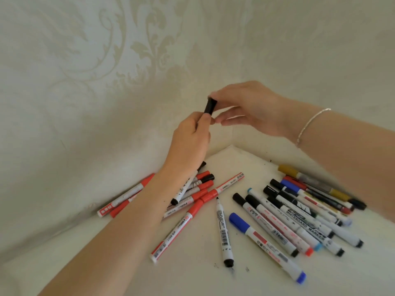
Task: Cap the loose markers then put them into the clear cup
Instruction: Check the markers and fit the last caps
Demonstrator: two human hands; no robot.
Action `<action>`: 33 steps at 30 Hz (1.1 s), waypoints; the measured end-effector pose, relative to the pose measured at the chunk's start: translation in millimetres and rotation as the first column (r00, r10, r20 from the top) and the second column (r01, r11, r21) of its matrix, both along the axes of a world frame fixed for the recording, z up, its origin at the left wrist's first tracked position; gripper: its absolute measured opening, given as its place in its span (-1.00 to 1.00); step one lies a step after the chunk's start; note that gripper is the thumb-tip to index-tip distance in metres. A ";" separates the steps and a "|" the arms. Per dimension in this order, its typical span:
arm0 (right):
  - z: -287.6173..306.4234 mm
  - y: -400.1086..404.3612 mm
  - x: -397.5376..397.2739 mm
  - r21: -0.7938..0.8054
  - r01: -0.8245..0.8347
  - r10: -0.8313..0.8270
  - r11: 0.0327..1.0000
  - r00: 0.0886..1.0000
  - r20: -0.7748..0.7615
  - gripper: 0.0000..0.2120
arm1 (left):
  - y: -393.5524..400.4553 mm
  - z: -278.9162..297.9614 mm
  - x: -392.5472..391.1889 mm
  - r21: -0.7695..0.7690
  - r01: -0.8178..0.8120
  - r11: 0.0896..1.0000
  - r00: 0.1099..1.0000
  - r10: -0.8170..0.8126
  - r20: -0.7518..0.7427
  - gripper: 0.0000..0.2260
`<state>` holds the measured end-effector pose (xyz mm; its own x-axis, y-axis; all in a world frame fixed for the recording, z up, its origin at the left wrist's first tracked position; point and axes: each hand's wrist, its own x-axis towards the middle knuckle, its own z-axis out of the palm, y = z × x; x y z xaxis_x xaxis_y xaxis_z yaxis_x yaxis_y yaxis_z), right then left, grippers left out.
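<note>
Both hands are raised above a cream, matte tabletop (192, 274) set into a corner of damask-patterned wallpaper (106, 60). The left hand (188, 142) is wrapped closed around the barrel of a white marker (184, 188), a slim cylinder with black print whose black end hangs down toward 7 o'clock. The right hand (248, 107) pinches a short, glossy black cap (210, 106) between thumb and forefinger at the marker's upper end; its other fingers curl loosely beneath. Whether the cap is fully seated cannot be told. A thin silvery bracelet (310, 124) circles the right wrist.

On the table, at 9 o'clock from its middle, lies a heap of red-capped markers (201, 195) with smooth white barrels, crossing one another. At 6 o'clock an uncapped black marker (222, 229) lies alone, its pointed tip exposed. Just beside it, toward 4 o'clock, rests a blue-capped marker (265, 244). At 3 o'clock a row of black-capped whiteboard markers (299, 218) lies roughly parallel, touching, with mustard-coloured pens (310, 180) at its far edge. No clear cup shows in the view.
</note>
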<state>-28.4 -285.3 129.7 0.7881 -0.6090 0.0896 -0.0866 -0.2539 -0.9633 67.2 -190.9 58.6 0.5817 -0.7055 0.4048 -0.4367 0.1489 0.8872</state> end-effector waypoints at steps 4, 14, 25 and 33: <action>-11.9 14.6 -8.5 0.437 -0.123 0.134 0.891 0.991 0.007 -0.52 | 13.1 8.8 -13.8 -0.063 0.073 0.995 0.996 -0.070 0.046 -0.80; -49.5 56.7 -3.9 0.673 -0.071 -0.045 0.736 0.987 0.154 -0.32 | 44.0 -13.2 -32.7 -0.061 -0.200 0.978 0.831 0.202 0.518 -0.79; -67.0 64.7 -29.2 0.236 0.168 -0.161 0.957 0.986 -0.048 -0.57 | 80.3 -11.7 -2.5 0.323 -0.212 0.922 0.927 0.085 0.365 -0.96; -75.3 71.7 -23.9 0.118 0.180 -0.166 0.977 0.980 -0.112 -0.61 | 76.3 -24.1 -7.8 0.424 -0.199 0.883 0.911 0.008 0.412 -0.85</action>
<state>-52.4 -213.6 54.5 0.6707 -0.7382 -0.0722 -0.2171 -0.1023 -0.9708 59.4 -114.6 34.6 0.5246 -0.8085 0.2666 -0.7474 -0.2875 0.5989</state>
